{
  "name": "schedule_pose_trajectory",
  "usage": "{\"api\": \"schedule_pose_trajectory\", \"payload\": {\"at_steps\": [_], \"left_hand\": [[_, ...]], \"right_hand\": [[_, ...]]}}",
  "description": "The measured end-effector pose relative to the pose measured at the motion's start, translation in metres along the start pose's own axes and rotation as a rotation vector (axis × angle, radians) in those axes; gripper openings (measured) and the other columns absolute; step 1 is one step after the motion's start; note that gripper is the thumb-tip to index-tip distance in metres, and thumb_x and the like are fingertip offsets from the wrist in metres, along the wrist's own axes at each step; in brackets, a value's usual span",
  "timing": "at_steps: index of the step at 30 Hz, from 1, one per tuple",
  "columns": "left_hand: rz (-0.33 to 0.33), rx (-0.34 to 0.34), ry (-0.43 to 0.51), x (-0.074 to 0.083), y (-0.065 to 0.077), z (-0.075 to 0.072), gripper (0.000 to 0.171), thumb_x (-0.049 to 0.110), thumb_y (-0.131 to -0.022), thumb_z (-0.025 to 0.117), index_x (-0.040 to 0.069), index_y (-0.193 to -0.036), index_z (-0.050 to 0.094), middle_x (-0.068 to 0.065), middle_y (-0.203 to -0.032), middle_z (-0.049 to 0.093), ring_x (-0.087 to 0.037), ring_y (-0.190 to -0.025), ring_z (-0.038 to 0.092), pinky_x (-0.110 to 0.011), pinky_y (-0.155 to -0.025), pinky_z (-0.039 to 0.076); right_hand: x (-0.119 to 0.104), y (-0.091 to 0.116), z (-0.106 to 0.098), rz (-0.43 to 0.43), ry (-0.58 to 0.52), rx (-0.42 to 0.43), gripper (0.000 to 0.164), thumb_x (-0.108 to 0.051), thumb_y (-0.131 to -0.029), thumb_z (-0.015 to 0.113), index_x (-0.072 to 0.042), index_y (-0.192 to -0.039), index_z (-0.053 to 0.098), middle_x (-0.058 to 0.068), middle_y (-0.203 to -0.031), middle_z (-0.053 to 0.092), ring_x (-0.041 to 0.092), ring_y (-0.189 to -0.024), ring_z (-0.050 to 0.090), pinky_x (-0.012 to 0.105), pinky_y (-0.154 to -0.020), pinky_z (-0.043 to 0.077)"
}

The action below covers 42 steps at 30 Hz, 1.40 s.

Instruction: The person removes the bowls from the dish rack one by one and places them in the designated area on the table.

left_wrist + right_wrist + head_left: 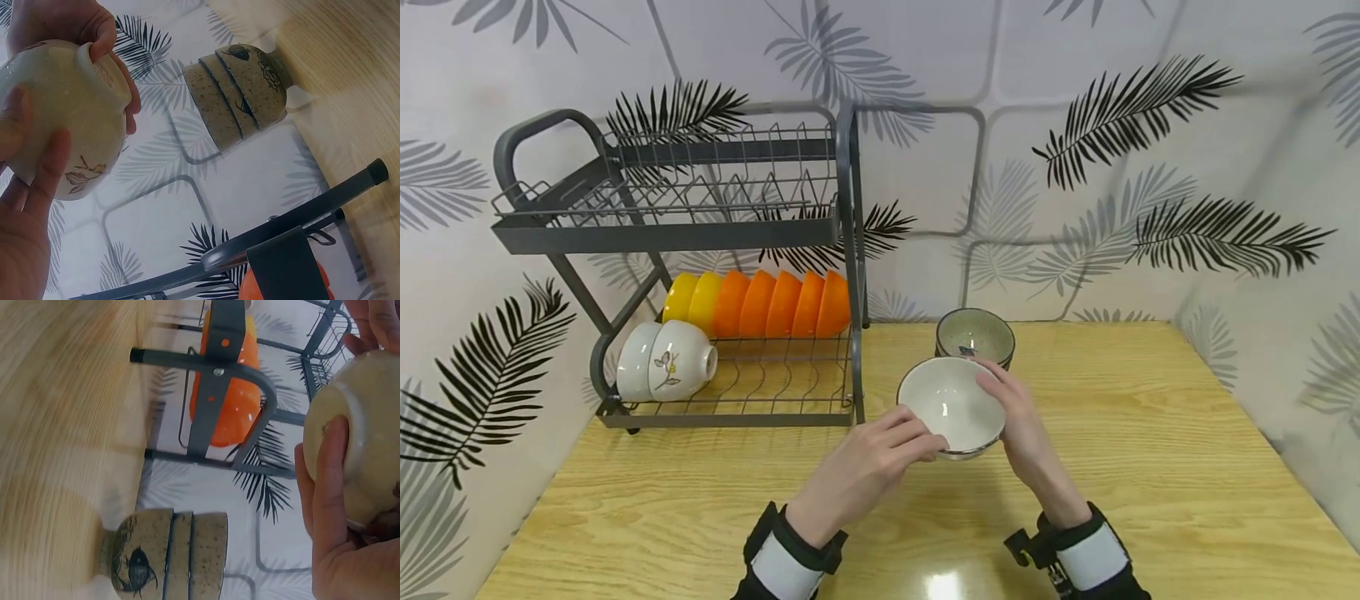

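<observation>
While both wrist views are cutting off part of its wall, the white bowl (951,398) is being held above the wood-grained table (1157,467), just nearer than a stack of speckled bowls (976,330) and partly hiding it. The left hand (876,454) is pinching the near left rim; the right hand (1018,421) is gripping the right side, fingers lying against the ring foot (how tightly they are pressing, I cannot tell). Fingers are also masking much of a brown painted sprig. The bowl's round, glossy glaze is ending in a thin dark rim; the stack is showing gritty brown flecks. Far left, a grey wire rack (722,422) is carrying smooth orange bowls (781,305).
</observation>
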<state>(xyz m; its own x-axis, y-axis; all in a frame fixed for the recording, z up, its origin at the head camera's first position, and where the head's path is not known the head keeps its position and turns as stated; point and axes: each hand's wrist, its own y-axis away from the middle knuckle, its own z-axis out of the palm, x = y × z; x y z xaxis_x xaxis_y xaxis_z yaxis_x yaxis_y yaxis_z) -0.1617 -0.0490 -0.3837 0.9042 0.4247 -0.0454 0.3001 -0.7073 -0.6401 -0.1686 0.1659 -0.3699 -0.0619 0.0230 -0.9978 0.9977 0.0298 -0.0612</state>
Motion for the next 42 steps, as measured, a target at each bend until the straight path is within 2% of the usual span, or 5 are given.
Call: {"api": "schedule_pose_trajectory", "payload": {"at_steps": [6, 15, 24, 33, 42], "left_hand": [[0.012, -0.029, -0.019, 0.0, 0.0, 0.0, 0.028, 0.006, -0.083, 0.08, 0.02, -0.106, 0.073, 0.007, -0.105, 0.074, -0.011, -0.101, 0.064, -0.021, -0.09, 0.058], [0.025, -0.053, 0.001, 0.004, -0.003, 0.006, 0.027, 0.008, -0.083, 0.079, 0.021, -0.106, 0.073, 0.007, -0.105, 0.071, -0.01, -0.105, 0.062, -0.019, -0.096, 0.055], [-0.06, 0.041, 0.242, -0.005, -0.002, 0.002, 0.038, 0.009, -0.087, 0.076, 0.009, -0.124, 0.066, -0.008, -0.138, 0.063, -0.028, -0.135, 0.056, -0.031, -0.113, 0.046], [-0.109, 0.026, 0.263, -0.014, 0.001, -0.007, 0.043, 0.012, -0.094, 0.071, 0.007, -0.135, 0.06, -0.011, -0.144, 0.058, -0.03, -0.136, 0.055, -0.039, -0.113, 0.047], [-0.207, 0.003, 0.294, -0.022, 0.008, -0.012, 0.043, 0.01, -0.091, 0.073, 0.009, -0.133, 0.062, -0.009, -0.144, 0.059, -0.028, -0.135, 0.056, -0.04, -0.113, 0.047]], "right_hand": [[0.0, -0.002, -0.012, 0.0, 0.165, -0.053, 0.045, -0.015, -0.106, 0.037, 0.011, -0.142, 0.046, 0.036, -0.128, 0.057, 0.004, -0.083, 0.063, 0.021, -0.067, 0.057], [0.006, -0.007, -0.028, -0.153, 0.402, -0.08, 0.032, -0.008, -0.102, 0.052, 0.014, -0.122, 0.063, 0.029, -0.104, 0.071, 0.008, -0.077, 0.063, 0.022, -0.062, 0.055], [0.01, -0.012, -0.056, -0.065, 0.447, -0.093, 0.034, -0.013, -0.103, 0.054, 0.014, -0.121, 0.063, 0.02, -0.078, 0.071, 0.009, -0.048, 0.059, 0.029, -0.034, 0.045], [0.026, -0.015, -0.109, 0.01, 0.473, 0.035, 0.038, -0.01, -0.103, 0.051, 0.021, -0.125, 0.056, 0.017, -0.076, 0.07, 0.008, -0.041, 0.052, 0.026, -0.034, 0.043], [0.041, -0.016, -0.134, 0.077, 0.657, 0.175, 0.046, -0.015, -0.107, 0.042, 0.022, -0.131, 0.05, 0.043, -0.105, 0.066, 0.015, -0.047, 0.061, 0.036, -0.044, 0.055]]}}
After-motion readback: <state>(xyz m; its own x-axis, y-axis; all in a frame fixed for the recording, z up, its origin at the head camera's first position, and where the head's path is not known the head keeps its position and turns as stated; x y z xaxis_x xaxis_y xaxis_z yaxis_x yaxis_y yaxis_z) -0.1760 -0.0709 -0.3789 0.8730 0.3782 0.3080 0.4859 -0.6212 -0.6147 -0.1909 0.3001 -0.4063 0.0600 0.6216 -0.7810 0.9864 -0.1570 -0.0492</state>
